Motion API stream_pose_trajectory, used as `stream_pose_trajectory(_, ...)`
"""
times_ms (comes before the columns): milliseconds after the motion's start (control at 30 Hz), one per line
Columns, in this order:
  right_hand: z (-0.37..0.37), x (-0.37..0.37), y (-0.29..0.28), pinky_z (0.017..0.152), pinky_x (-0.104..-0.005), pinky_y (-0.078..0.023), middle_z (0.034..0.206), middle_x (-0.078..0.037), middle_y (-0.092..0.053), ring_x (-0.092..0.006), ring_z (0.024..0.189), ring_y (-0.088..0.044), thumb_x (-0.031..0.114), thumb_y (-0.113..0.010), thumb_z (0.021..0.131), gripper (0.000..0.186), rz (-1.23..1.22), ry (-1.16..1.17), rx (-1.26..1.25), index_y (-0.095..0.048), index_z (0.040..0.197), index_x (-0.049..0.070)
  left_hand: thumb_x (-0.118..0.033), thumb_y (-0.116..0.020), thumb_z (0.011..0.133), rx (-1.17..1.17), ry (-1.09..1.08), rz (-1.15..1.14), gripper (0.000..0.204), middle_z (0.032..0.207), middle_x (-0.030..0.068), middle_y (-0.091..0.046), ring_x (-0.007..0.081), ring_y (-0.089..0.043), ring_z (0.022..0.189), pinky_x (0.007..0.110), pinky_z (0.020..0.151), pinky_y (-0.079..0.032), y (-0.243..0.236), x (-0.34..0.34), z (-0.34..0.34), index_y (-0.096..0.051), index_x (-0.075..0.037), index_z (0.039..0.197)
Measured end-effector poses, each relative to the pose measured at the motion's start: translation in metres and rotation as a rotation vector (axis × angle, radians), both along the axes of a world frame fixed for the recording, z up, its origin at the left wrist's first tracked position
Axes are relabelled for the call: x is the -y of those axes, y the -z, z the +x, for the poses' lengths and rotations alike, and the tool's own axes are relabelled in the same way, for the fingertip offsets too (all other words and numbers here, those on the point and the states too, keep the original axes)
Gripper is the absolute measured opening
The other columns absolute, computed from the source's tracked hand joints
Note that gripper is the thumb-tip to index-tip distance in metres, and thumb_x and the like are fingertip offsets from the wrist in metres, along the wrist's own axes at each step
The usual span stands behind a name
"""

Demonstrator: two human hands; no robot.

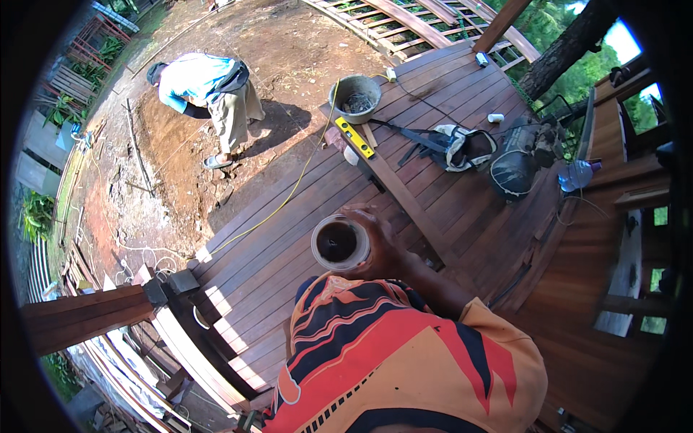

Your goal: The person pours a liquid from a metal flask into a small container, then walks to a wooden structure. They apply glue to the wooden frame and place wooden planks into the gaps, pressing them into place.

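Observation:
My right hand (pixel 378 239) is wrapped round the side of a round, clear-rimmed cup (pixel 316 245), held upright in front of my chest above the wooden deck (pixel 267 249). Dark brown liquid (pixel 337 241) shows inside it. Part of the fingers is hidden behind the cup. My left hand is nowhere in the picture. Beyond the cup, a yellow spirit level (pixel 354 138) lies near the end of a long plank (pixel 415 195). A grey bucket (pixel 372 106) with rubble-like bits in it stands just past the level.
A bent-over person (pixel 209 86) works on the bare soil (pixel 173 133) at the far left. A yellow cord (pixel 299 180) crosses the deck edge. To the right lie a bag with straps (pixel 462 146), a dark bucket (pixel 511 175) and a clear plastic bottle (pixel 575 175). A wooden post (pixel 90 314) stands left.

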State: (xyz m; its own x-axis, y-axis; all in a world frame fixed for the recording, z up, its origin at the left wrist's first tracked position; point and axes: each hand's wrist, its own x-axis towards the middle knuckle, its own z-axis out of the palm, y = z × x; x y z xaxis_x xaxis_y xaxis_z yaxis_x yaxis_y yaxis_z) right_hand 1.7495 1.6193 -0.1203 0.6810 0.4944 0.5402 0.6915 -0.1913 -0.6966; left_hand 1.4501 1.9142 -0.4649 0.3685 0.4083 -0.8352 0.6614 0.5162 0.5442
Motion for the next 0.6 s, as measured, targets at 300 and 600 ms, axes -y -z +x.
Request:
stream_pose_trajectory(300, 0.126, -0.049, 0.045, 0.107, -0.0561, -0.041, 0.135, -0.019, -0.054, -0.0413, 0.125, -0.055, 0.039, -0.097, 0.066, 0.106, -0.075, 0.003, -0.005, -0.039, 0.15, 0.008, -0.027, -0.065, 0.1, -0.019, 0.434, 0.313, 0.031, 0.098, 0.0092, -0.068, 0.0196, -0.066, 0.075, 0.034, 0.064, -0.055, 0.036, -0.083, 0.097, -0.066, 0.0, 0.115)
stream_pose_trajectory(600, 0.198, -0.119, 0.102, 0.103, -0.0546, -0.046, 0.135, -0.024, -0.056, -0.0412, 0.122, -0.058, 0.034, -0.097, 0.069, 0.104, -0.034, 0.105, 0.059, -0.035, 0.147, 0.004, -0.027, -0.066, 0.1, -0.127, 0.254, 0.028, 0.039, 0.098, 0.0044, -0.067, 0.0135, -0.065, 0.079, 0.03, 0.066, -0.052, 0.063, -0.185, 0.226, -0.062, -0.001, 0.129)
